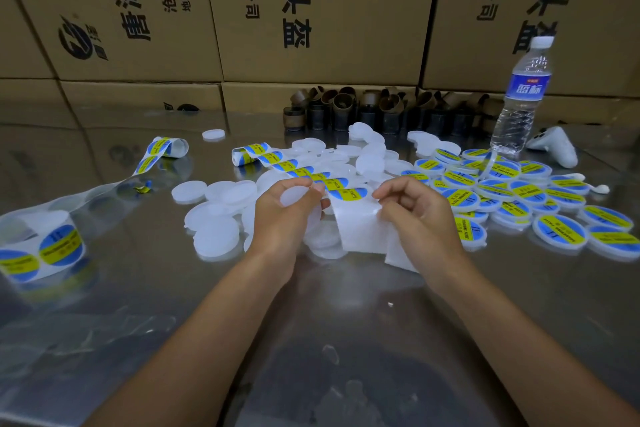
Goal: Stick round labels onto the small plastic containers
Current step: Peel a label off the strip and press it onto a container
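Observation:
My left hand [282, 215] grips a small white plastic container [294, 196] just above the table. My right hand [412, 208] pinches the edge of a white backing strip [360, 225] that carries blue-and-yellow round labels [348, 191]; the strip runs back and left from my hands to a curled end [247, 152]. Plain white containers [214, 229] lie in a loose heap below and left of my hands. To the right lies a pile of labelled containers [526, 191].
A label roll [41, 250] stands at the left edge, its used clear strip [162, 149] trailing back. Brown cardboard cores [381, 107] line the rear under stacked cartons [311, 10]. A water bottle [523, 97] and a white controller [554, 146] sit at the right rear.

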The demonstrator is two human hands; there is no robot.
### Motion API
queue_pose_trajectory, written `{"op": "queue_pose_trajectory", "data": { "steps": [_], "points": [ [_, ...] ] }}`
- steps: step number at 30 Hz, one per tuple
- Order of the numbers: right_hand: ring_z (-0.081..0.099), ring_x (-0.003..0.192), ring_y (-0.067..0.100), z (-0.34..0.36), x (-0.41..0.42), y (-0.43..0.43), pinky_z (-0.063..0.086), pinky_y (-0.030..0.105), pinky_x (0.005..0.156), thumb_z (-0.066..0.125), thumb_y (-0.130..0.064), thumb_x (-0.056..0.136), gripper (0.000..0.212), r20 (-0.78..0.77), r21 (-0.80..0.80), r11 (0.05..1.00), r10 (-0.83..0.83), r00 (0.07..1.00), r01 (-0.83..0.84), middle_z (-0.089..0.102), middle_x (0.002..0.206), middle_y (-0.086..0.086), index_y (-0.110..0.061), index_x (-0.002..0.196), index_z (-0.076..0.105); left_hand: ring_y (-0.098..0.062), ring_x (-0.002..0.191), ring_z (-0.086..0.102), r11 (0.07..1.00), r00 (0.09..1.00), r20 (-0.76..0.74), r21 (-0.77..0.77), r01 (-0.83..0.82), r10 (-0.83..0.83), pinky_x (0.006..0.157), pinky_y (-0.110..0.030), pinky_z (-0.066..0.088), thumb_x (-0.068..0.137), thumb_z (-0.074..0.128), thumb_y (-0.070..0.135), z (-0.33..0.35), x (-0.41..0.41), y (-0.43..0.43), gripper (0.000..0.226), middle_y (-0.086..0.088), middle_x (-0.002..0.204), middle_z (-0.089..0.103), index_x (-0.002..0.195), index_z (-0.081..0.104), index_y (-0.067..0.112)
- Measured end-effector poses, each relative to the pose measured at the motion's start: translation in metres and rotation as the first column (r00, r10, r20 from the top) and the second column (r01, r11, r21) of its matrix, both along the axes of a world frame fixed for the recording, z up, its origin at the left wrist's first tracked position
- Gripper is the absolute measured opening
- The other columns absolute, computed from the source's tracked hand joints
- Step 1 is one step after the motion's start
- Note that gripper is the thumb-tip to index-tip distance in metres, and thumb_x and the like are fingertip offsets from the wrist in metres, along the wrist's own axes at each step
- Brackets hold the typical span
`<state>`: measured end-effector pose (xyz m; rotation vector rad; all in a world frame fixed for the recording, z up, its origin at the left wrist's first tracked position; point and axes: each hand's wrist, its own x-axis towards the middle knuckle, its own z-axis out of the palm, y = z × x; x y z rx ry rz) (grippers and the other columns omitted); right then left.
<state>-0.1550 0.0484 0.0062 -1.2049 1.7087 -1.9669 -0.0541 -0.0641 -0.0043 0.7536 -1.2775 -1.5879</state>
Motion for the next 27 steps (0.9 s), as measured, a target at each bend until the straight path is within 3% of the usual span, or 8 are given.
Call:
{"op": "queue_pose_trajectory", "data": {
  "steps": [4, 7, 9, 11, 15, 19, 22, 27],
  "points": [
    [0.047, 0.059, 0.006, -0.006, 0.001, 0.0, 0.036, 0.012, 0.056, 0.051, 0.01, 0.076, 0.031, -0.112, 0.061, 0.998, 0.011, 0.994, -0.004, 0.055, 0.069, 0.009, -0.018, 0.066, 0.057, -0.017, 0.075, 0.065, 0.994, 0.997, -0.071, 0.11, 0.02, -0.013, 0.081, -0.036, 0.052, 0.077, 0.073, 0.003, 0.002, 0.0, -0.003, 0.019, 0.003, 0.075, 0.07, 0.075, 0.068, 0.021],
    [0.048, 0.057, 0.012, -0.015, -0.001, -0.001, 0.036, 0.018, 0.055, 0.059, -0.012, 0.077, 0.016, -0.281, 0.143, 0.978, -0.108, 0.954, 0.153, 0.057, 0.062, 0.0, -0.022, 0.065, 0.056, -0.022, 0.083, 0.066, 0.988, 0.994, -0.101, 0.144, 0.053, -0.038, 0.091, -0.043, 0.051, 0.077, 0.073, 0.002, 0.002, 0.001, -0.002, 0.019, -0.003, 0.084, 0.072, 0.079, 0.068, 0.02],
    [0.048, 0.058, 0.013, -0.019, -0.002, -0.001, 0.033, 0.024, 0.054, 0.061, -0.025, 0.082, 0.015, -0.491, 0.141, 0.927, -0.239, 0.838, 0.347, 0.056, 0.059, -0.003, -0.022, 0.068, 0.056, -0.024, 0.084, 0.066, 0.987, 0.991, -0.115, 0.136, 0.081, -0.065, 0.092, -0.046, 0.051, 0.079, 0.072, 0.003, 0.002, 0.002, -0.001, 0.018, -0.006, 0.089, 0.071, 0.082, 0.067, 0.02],
    [0.049, 0.059, 0.016, -0.019, -0.001, -0.001, 0.033, 0.029, 0.06, 0.057, -0.03, 0.085, 0.021, -0.622, 0.036, 0.896, -0.327, 0.712, 0.443, 0.055, 0.058, -0.003, -0.02, 0.067, 0.056, -0.023, 0.082, 0.067, 0.986, 0.987, -0.129, 0.122, 0.11, -0.095, 0.091, -0.045, 0.051, 0.08, 0.071, 0.003, 0.002, 0.002, -0.001, 0.017, -0.004, 0.085, 0.072, 0.082, 0.067, 0.02],
    [0.054, 0.073, 0.024, -0.014, 0.0, 0.0, 0.037, 0.034, 0.071, 0.059, -0.028, 0.083, 0.018, -0.661, -0.097, 0.882, -0.403, 0.633, 0.46, 0.058, 0.072, 0.002, -0.014, 0.071, 0.06, -0.017, 0.078, 0.067, 0.979, 0.975, -0.142, 0.09, 0.185, -0.171, 0.084, -0.034, 0.053, 0.081, 0.068, 0.0, 0.002, 0.001, 0.0, 0.018, 0.0, 0.076, 0.072, 0.085, 0.065, 0.017],
    [0.055, 0.086, 0.024, -0.014, 0.001, 0.0, 0.041, 0.035, 0.077, 0.065, -0.024, 0.08, 0.018, -0.699, -0.153, 0.902, -0.388, 0.6, 0.404, 0.061, 0.088, 0.005, -0.01, 0.091, 0.069, -0.016, 0.077, 0.066, 0.957, 0.952, -0.139, 0.066, 0.283, -0.272, 0.071, -0.024, 0.055, 0.083, 0.065, -0.001, 0.004, 0.002, 0.005, 0.018, -0.002, 0.081, 0.071, 0.086, 0.064, 0.017],
    [0.049, 0.093, 0.018, -0.014, -0.001, -0.001, 0.039, 0.032, 0.08, 0.067, -0.024, 0.078, 0.026, -0.714, -0.138, 0.919, -0.351, 0.606, 0.37, 0.061, 0.093, 0.005, -0.011, 0.101, 0.07, -0.021, 0.085, 0.063, 0.945, 0.94, -0.146, 0.066, 0.321, -0.309, 0.074, -0.027, 0.051, 0.082, 0.064, 0.0, 0.005, 0.003, 0.007, 0.019, -0.007, 0.092, 0.068, 0.082, 0.065, 0.019],
    [0.05, 0.093, 0.018, -0.014, -0.002, -0.001, 0.041, 0.034, 0.08, 0.068, -0.025, 0.077, 0.026, -0.718, -0.141, 0.923, -0.345, 0.605, 0.359, 0.064, 0.091, 0.003, -0.011, 0.099, 0.07, -0.026, 0.093, 0.06, 0.935, 0.929, -0.166, 0.073, 0.347, -0.332, 0.079, -0.03, 0.049, 0.083, 0.062, -0.001, 0.006, 0.003, 0.008, 0.018, -0.012, 0.102, 0.063, 0.084, 0.063, 0.017]
  ]
}}
